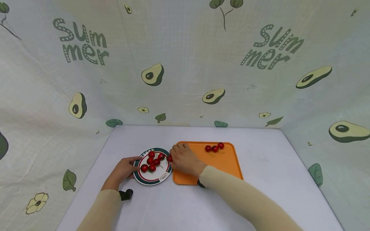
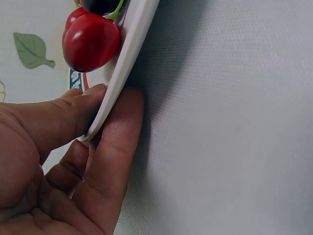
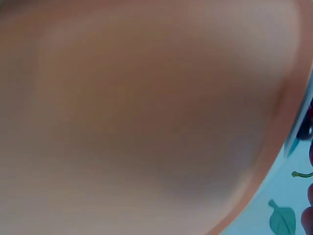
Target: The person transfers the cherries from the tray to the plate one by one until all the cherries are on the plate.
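My left hand (image 1: pixel 125 169) pinches the left rim of a white plate (image 1: pixel 148 182) with a green band and a red ring. In the left wrist view the thumb lies on top of the plate (image 2: pixel 128 63), with fingers beneath its edge. Several red cherries (image 1: pixel 150 161) lie on the plate. Over the gap between plate and orange tray (image 1: pixel 185 180), my right hand (image 1: pixel 186 159) holds a single cherry (image 1: pixel 170 158) at the plate's right rim. Its fingertips are mostly hidden in the head view. At the right wrist view's edge, a green stem (image 3: pixel 301 174) shows beside the fingers (image 3: pixel 307 221).
Three cherries (image 1: pixel 215 148) sit near the tray's far right corner. The white table (image 1: pixel 162 211) is bordered by hanging cloth (image 1: pixel 179 64) printed with avocados and leaves. The tray stands just right of the plate, under my right hand and wrist.
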A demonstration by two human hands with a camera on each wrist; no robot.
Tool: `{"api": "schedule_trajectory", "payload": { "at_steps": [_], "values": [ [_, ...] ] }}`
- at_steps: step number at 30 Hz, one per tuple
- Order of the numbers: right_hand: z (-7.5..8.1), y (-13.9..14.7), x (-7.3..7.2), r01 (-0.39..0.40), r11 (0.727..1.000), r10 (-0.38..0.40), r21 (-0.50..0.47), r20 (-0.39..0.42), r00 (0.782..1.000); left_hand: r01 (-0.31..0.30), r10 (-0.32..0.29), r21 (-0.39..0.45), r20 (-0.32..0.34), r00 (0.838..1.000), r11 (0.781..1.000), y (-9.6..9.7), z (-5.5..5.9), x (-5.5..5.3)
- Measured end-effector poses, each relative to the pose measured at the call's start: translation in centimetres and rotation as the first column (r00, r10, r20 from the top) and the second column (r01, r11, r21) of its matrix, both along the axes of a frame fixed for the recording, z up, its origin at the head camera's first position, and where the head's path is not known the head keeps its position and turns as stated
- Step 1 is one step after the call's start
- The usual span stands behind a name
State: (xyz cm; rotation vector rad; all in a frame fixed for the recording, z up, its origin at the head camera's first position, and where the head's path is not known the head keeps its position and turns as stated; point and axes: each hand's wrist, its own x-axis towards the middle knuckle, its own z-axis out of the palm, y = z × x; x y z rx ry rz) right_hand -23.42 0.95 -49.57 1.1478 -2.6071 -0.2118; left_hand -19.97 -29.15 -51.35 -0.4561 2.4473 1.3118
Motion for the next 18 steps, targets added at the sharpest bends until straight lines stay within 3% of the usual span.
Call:
{"api": "schedule_trajectory", "payload": {
  "at_steps": [8,18],
  "values": [
    [-0.9,-2.1,-0.2,0.019,0.999,-0.02,0.039,0.017,1.0,0.026,-0.026,-0.01,-0.024,0.999,1.0,-0.1,0.1,0.1],
    [-0.9,-3.0,-0.2,0.017,0.997,-0.018,0.073,0.022,1.0,0.023,-0.023,-0.006,-0.022,0.999,1.0,-0.3,-0.3,0.2]
  ]
}}
